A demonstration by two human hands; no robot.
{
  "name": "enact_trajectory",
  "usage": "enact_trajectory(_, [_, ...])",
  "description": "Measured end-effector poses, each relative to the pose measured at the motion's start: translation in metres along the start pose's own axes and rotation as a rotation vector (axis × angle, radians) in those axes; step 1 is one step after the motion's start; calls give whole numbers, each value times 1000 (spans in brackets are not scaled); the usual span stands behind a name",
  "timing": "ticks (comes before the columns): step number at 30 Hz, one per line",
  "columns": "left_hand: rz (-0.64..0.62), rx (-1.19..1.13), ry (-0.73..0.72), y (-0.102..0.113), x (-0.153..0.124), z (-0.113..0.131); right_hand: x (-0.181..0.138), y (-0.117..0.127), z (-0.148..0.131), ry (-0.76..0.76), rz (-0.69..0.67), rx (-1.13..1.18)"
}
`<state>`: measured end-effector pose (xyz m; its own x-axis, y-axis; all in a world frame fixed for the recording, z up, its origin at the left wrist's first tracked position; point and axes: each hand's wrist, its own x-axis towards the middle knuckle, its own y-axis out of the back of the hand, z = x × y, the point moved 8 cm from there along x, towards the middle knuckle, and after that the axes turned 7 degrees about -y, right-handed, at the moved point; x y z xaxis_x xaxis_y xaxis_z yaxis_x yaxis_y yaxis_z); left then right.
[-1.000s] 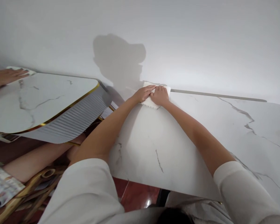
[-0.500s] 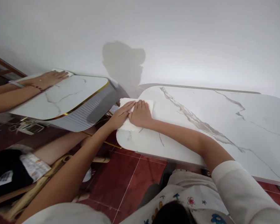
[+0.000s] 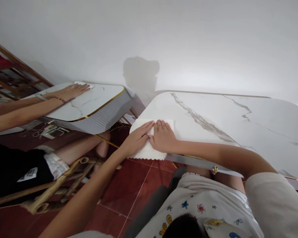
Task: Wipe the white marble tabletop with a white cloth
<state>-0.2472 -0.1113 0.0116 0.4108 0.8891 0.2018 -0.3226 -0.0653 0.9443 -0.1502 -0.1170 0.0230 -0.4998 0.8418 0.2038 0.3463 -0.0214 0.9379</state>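
Pressing white cloth [image 3: 149,151] on left end of tabletop [image 3: 208,110]: left hand [image 3: 137,139] and right hand [image 3: 163,137], flat, unclenched; work underway, portions finished or remaining indeterminable.

Nothing readable; patch [image 3: 27,175] on black garment [image 3: 7,162] illegible

You seem to be in a home: a marble-patterned table [image 3: 275,122] before you and a gold-trimmed, fluted table [image 3: 108,94] beside it line a plain white wall [image 3: 201,43], above red floor tiles [image 3: 116,195] and a bamboo chair [image 3: 52,188].
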Motion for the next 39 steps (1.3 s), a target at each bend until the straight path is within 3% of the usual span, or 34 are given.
enact_trajectory(3, [78, 9, -4, -3, 26, 14, -2, 7, 22, -32, 18, -47])
enact_trajectory(7, [108, 12, -91, -12, 75, 13, 22, 11, 52, -134, 57, -90])
enact_trajectory(11, [96, -43, -122, -20, 128, -7, 61, 11, 91, -245, 73, -57])
enact_trajectory(18, [164, -162, -176, -26, 219, -48, 141, 6, 153, -260, 27, -29])
enact_trajectory(25, [155, -225, -102, -30, 287, -78, 198, 8, 190, -309, 145, -42])
enact_trajectory(32, [128, -244, -108, -29, 302, -85, 217, 9, 200, -353, 229, -31])
enact_trajectory(39, [36, -133, -219, -30, 256, -65, 179, 5, 169, -377, 170, -57])
